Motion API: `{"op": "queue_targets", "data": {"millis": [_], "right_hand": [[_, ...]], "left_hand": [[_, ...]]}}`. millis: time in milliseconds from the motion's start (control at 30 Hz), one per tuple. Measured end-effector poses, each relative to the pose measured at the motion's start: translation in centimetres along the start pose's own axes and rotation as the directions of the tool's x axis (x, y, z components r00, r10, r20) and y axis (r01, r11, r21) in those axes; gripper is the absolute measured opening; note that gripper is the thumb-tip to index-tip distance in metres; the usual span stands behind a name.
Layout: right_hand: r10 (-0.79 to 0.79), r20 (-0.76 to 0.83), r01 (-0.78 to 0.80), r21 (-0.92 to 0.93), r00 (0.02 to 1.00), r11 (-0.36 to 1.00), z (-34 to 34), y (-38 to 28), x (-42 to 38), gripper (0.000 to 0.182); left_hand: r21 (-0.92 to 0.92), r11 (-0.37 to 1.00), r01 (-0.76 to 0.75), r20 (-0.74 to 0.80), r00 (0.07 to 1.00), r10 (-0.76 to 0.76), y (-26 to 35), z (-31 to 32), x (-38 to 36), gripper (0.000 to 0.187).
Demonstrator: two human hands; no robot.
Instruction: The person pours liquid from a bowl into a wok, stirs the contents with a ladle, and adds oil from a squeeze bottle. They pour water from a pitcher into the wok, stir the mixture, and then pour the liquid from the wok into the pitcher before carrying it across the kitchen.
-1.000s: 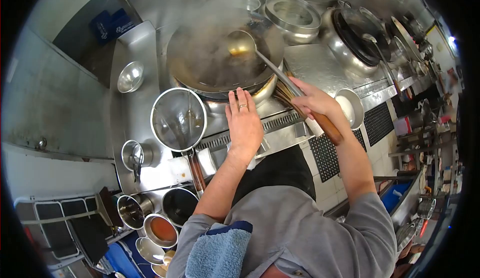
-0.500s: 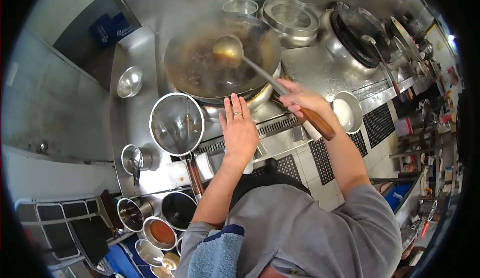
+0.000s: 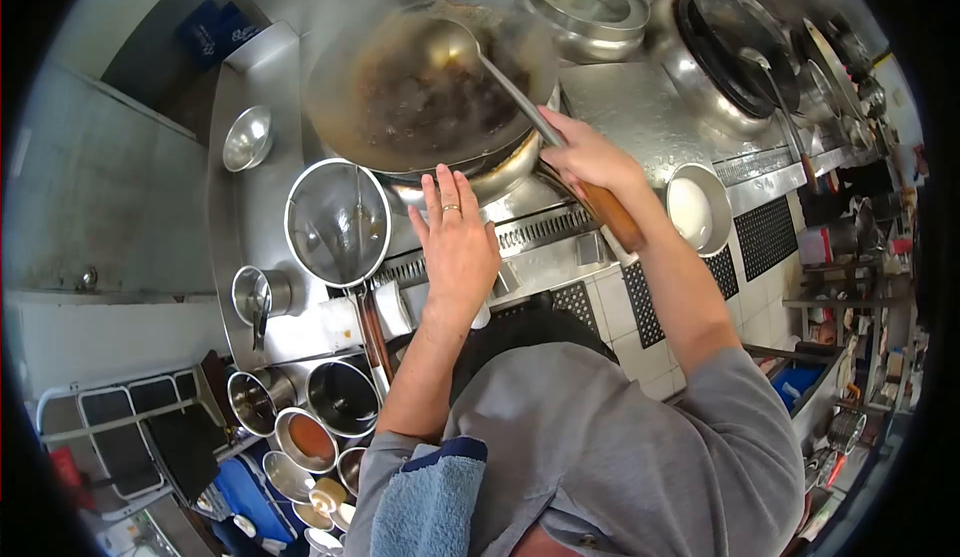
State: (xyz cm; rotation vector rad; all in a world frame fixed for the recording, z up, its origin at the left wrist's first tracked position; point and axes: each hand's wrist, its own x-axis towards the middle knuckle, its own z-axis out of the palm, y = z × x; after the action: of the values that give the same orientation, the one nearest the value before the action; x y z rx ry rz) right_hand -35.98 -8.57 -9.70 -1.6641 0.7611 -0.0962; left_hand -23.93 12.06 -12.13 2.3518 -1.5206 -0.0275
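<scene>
A wok (image 3: 335, 122) on the stove holds dark, bubbling liquid under steam. My right hand (image 3: 590, 157) is closed around the ladle (image 3: 525, 104), just above its wooden grip, and the ladle's bowl is in the far part of the wok. My left hand (image 3: 458, 242) is held palm down with fingers apart at the wok's near edge; whether the fingertips touch the rim cannot be made out. Left of that hand, a round strainer (image 3: 338, 225) lies with its wooden handle pointing toward my body.
A pot of white contents (image 3: 690, 207) stands right of my right forearm. Metal bowls and lidded pots (image 3: 585, 7) line the back. Several sauce containers (image 3: 306, 440) stand at lower left. A second wok station (image 3: 715, 67) is at right, with a ladle.
The ladle's bowl has moved toward the far side of the wok. The wok appears farther left and higher in view, and the surroundings have shifted with the camera. My left hand remains by the rim.
</scene>
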Motion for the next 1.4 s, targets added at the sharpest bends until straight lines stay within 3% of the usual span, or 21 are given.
{"op": "queue_targets", "data": {"millis": [100,167,233,300,333,433,533,633,733,767,833,867,900,933,1033,1167,1300,1400], "right_hand": [[-0.022,-0.069,0.021,-0.02,0.997,1.0,2.9,-1.1,2.5,0.076],[-0.007,0.059,-0.005,0.197,0.998,0.98,3.2,-0.5,2.7,0.076],[-0.007,0.215,-0.095,0.457,0.977,0.884,1.8,0.3,1.3,0.075],[0.016,0.261,-0.177,0.607,0.965,0.775,-0.8,1.1,-0.6,0.073],[0.006,0.257,-0.153,0.554,0.966,0.818,-1.8,0.4,-1.7,0.073],[0.041,0.129,-0.057,0.12,0.991,0.991,-2.9,-0.9,-2.0,0.071],[0.003,-0.049,-0.015,-0.257,0.999,0.966,-0.9,-2.1,0.4,0.072],[-0.009,-0.023,0.006,-0.103,1.0,0.995,2.0,-0.1,3.8,0.076],[0.017,0.135,-0.061,0.329,0.991,0.943,4.4,-0.1,3.3,0.082],[0.023,0.16,-0.097,0.474,0.987,0.875,5.3,-0.7,2.1,0.073],[-0.02,0.353,-0.292,0.802,0.935,0.521,4.8,-0.5,0.7,0.043],[-0.082,0.445,-0.424,0.885,0.892,0.191,4.3,-0.4,0.1,0.024],[-0.176,0.504,-0.529,0.834,0.846,-0.156,3.9,-0.3,-0.6,0.009],[-0.224,0.504,-0.55,0.782,0.835,-0.293,3.8,-1.7,-2.0,0.017],[-0.202,0.499,-0.539,0.777,0.842,-0.327,2.6,-4.5,-5.0,0.017],[-0.089,0.53,-0.537,0.835,0.844,-0.121,-1.3,-7.9,-8.2,0.018],[0.062,0.32,-0.321,0.882,0.945,0.346,-4.6,-13.7,-11.0,0.018],[0.016,0.262,-0.216,0.757,0.965,0.616,-7.8,-16.4,-11.9,0.013]], "left_hand": [[0.017,1.0,0.004,-0.006,1.0,-0.004,0.3,-0.1,0.3,0.071],[0.023,1.0,0.009,0.009,1.0,-0.01,0.3,-0.4,0.3,0.07],[0.023,1.0,0.008,0.007,1.0,-0.008,0.4,-0.6,0.4,0.069],[0.022,1.0,0.01,0.004,1.0,-0.01,0.2,-0.5,0.2,0.069],[0.042,0.999,0.008,-0.004,1.0,-0.008,0.0,-0.1,0.1,0.069],[0.038,0.999,-0.005,-0.019,1.0,0.006,-0.4,0.3,0.0,0.07],[0.02,1.0,-0.004,-0.027,1.0,0.005,-0.4,0.6,0.0,0.072],[0.005,1.0,-0.014,-0.039,0.999,0.014,-0.3,0.6,0.0,0.072],[-0.006,1.0,-0.027,-0.038,0.999,0.027,-0.4,0.5,0.1,0.07],[-0.01,1.0,-0.03,-0.03,0.999,0.03,-0.5,0.4,0.1,0.069],[-0.024,0.999,-0.038,-0.023,0.999,0.037,-0.8,0.3,0.0,0.067],[-0.035,0.998,-0.043,-0.024,0.999,0.042,-0.9,0.3,-0.1,0.065],[-0.046,0.998,-0.048,-0.023,0.999,0.047,-1.0,0.3,-0.3,0.064],[-0.053,0.997,-0.06,-0.019,0.998,0.059,-1.0,-0.1,-0.5,0.064],[-0.081,0.992,-0.095,0.002,0.995,0.095,-0.9,-1.0,-1.6,0.063],[-0.114,0.986,-0.124,0.031,0.991,0.129,-0.8,-1.1,-2.5,0.065],[-0.08,0.991,-0.11,-0.007,0.994,0.11,-0.8,-0.3,-2.1,0.068],[-0.039,0.996,-0.082,-0.05,0.996,0.08,-0.3,0.1,-1.0,0.07]]}}
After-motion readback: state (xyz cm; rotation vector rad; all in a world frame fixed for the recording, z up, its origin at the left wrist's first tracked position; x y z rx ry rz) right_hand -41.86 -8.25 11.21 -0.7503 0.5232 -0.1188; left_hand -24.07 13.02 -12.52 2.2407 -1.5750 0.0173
